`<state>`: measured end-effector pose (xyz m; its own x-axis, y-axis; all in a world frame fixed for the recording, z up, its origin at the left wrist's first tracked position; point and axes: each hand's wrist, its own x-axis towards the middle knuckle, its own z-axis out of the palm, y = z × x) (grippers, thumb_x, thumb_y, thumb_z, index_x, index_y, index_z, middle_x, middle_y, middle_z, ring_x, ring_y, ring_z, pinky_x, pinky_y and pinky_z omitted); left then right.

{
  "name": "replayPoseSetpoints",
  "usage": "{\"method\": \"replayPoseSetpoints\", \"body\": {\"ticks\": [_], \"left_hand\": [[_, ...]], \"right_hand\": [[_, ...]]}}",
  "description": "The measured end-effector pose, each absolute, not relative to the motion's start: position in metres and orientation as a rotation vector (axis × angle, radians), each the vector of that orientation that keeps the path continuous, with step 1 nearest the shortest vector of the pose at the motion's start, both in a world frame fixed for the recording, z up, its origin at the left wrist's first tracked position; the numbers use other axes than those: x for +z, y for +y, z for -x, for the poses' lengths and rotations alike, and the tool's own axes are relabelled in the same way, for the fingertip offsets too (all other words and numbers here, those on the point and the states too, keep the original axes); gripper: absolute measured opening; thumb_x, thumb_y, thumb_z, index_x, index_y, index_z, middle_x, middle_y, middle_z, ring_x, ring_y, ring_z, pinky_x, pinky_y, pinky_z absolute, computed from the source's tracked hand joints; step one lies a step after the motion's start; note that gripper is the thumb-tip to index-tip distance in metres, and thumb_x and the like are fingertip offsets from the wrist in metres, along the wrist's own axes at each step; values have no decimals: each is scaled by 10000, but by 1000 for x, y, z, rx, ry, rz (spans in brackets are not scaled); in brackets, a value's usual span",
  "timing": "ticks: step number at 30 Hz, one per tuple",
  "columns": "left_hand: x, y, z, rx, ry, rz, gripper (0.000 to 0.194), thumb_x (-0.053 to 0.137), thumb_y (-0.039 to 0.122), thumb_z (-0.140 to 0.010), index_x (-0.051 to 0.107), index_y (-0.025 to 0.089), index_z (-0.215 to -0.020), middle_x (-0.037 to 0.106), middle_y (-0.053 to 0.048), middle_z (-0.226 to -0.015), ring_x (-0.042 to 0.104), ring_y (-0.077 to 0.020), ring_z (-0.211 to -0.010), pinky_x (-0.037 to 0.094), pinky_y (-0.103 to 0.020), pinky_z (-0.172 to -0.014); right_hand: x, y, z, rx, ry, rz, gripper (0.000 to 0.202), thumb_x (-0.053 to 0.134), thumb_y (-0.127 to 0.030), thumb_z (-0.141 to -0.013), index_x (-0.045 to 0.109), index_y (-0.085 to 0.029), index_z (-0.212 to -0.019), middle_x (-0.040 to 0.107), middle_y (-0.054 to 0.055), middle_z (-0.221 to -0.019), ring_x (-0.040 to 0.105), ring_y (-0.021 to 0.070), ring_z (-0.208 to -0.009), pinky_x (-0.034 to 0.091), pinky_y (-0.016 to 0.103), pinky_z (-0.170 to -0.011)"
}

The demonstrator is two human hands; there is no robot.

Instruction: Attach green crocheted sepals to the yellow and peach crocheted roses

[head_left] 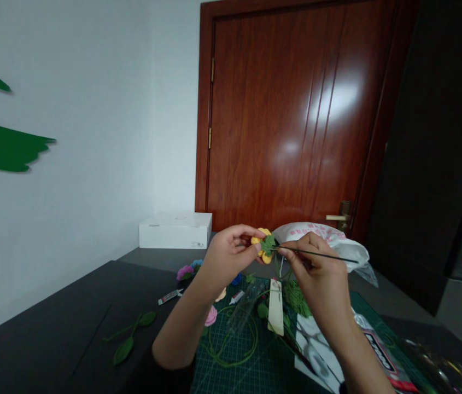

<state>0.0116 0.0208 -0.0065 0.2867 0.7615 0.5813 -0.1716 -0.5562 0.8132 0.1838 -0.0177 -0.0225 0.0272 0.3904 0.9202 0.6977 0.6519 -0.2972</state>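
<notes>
Between the fingers of my left hand [237,249] is a yellow crocheted flower [267,258], its green leafy back [268,244] turned towards me. My right hand [316,260] pinches a thin dark stick [329,255], which slants out past the knuckles to the right. The stick's near end meets the green back of the flower or lies just beside it; I cannot tell whether it goes in. Both hands are raised above a green cutting mat [231,377].
A pink flower [211,316], glue tubes [169,296], green yarn [296,298], a beige tag [275,307] and a leafy crocheted stem [126,339] lie on the dark table. A white box [175,230] and a plastic bag [316,231] stand behind. A wooden door [292,120] is beyond.
</notes>
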Motion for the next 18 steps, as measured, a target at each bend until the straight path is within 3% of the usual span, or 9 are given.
{"method": "replayPoseSetpoints", "body": {"ticks": [18], "left_hand": [[-3,16,-16,1417,462,-1500,141,684,141,-746,652,119,-882,706,-54,-802,677,-136,-601,582,-288,-612]], "right_hand": [[-36,-3,-181,215,-1412,981,272,613,-391,-865,748,-161,-810,682,59,-733,602,214,-702,451,332,-664]]}}
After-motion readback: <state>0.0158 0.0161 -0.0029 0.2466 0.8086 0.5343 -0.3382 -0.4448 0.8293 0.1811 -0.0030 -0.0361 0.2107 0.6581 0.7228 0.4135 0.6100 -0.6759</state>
